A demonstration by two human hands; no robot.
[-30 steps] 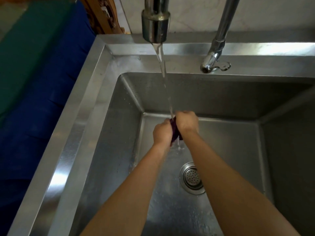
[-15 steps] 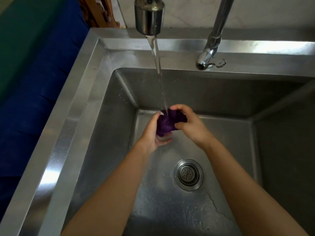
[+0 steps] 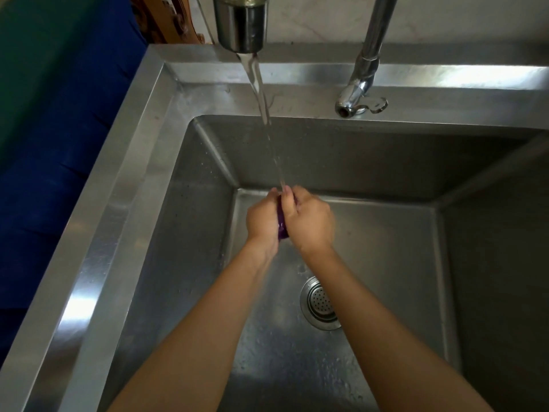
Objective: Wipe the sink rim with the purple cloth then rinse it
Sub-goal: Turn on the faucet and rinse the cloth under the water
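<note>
Water (image 3: 269,126) runs in a thin stream from the spout (image 3: 241,23) down onto the purple cloth (image 3: 281,224), which is squeezed between both hands above the floor of the sink (image 3: 184,221). Only a narrow strip of cloth shows between the palms. That strip runs lengthwise away from the person, its far end toward the back wall of the sink under the stream, its near end bulging out by the wrists. How the rest of it is bunched cannot be told.

The left hand (image 3: 263,221) presses against the cloth from the left, fingers curled closed around it. The right hand (image 3: 310,223) closes over it from the right, its grip pressed tight with the fingertips (image 3: 287,194) at the top where the water lands. Both forearms reach in from the near edge of the sink.

Behind the sink's back rim, right of the spout, stands the tap's base with its small lever (image 3: 375,104). The drain (image 3: 320,304) lies in the sink floor nearer the person than the hands, partly hidden by the right forearm.
</note>
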